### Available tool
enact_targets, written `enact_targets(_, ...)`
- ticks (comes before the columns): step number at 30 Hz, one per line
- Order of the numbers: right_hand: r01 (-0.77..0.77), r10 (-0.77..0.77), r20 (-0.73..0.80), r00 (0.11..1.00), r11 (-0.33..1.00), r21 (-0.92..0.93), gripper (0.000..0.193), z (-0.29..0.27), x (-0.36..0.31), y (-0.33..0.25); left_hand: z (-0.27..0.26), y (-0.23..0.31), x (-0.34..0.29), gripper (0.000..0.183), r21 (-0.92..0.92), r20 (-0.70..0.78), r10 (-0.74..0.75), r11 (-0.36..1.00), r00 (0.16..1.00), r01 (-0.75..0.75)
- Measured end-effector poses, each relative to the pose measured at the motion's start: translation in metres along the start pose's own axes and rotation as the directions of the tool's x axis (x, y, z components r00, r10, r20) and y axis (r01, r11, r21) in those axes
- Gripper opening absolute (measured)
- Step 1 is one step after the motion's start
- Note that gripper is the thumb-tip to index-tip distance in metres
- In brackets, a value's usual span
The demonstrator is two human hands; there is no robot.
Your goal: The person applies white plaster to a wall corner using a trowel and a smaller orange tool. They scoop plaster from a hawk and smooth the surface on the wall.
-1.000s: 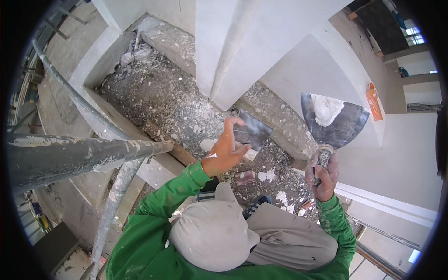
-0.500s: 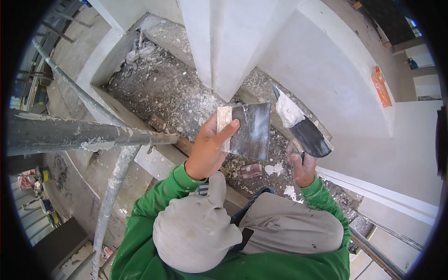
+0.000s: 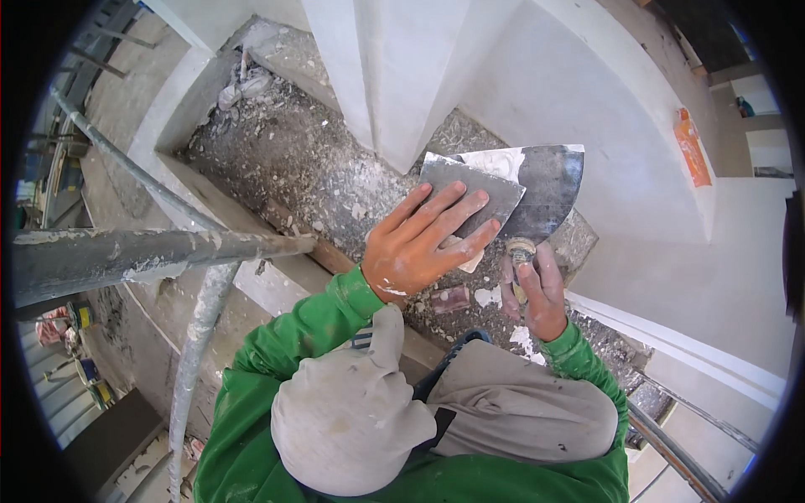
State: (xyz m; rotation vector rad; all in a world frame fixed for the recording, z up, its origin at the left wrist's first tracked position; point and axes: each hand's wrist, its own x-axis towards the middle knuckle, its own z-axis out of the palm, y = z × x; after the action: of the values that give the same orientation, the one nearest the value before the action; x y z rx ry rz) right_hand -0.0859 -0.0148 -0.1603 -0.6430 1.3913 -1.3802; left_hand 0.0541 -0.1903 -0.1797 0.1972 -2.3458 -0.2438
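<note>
My left hand (image 3: pixel 423 239) grips a flat rectangular scraper plate (image 3: pixel 501 198), its fingers lying over the upper face and the thumb hidden beneath. The plate overlaps the dark, curved-edged blade of a trowel (image 3: pixel 555 189), and the two seem to touch. White putty (image 3: pixel 501 161) lies on the trowel along its far left part, partly covered by the plate. Below the blade, my right hand (image 3: pixel 541 293) is wrapped around the trowel's short handle.
Thick grey scaffold pipes (image 3: pixel 159 251) cross on the left. A white wall corner (image 3: pixel 402 109) juts in ahead, with a curved white wall (image 3: pixel 570 92) to the right. Rubble (image 3: pixel 293 159) covers the floor, where a reddish block (image 3: pixel 451 299) lies. An orange patch (image 3: pixel 691 147) is at right.
The trowel has turned, its putty-laden end swinging left towards the plate. My left hand has moved right and rolled palm down, bringing the plate over the trowel blade.
</note>
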Motion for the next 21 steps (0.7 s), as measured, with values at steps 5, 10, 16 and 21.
enact_targets(5, -0.032, 0.022, -0.072, 0.997, 0.989, -0.145, 0.019, -0.007, 0.003, 0.005, -0.009, -0.008, -0.008, 0.038, -0.064, 0.157, 0.009, 0.998, 0.988, 0.001)
enact_targets(10, 0.231, -0.255, -0.264, 0.93, 0.966, -0.12, 0.02, -0.014, 0.014, -0.009, 0.008, -0.036, -0.081, 0.039, -0.419, 0.335, -0.272, 0.815, 0.902, 0.401)
enact_targets(16, 0.239, -0.311, -0.322, 0.894, 0.94, -0.244, 0.022, -0.029, 0.011, 0.006, 0.066, -0.1, -0.126, 0.037, -0.674, 0.153, -0.898, 0.21, 0.413, 0.708)
enact_targets(21, 0.17, -0.224, -0.302, 0.927, 0.966, -0.195, 0.023, -0.027, 0.01, 0.023, 0.144, -0.13, -0.134, 0.041, -0.583, -0.235, -0.862, 0.495, 0.45, 0.644)
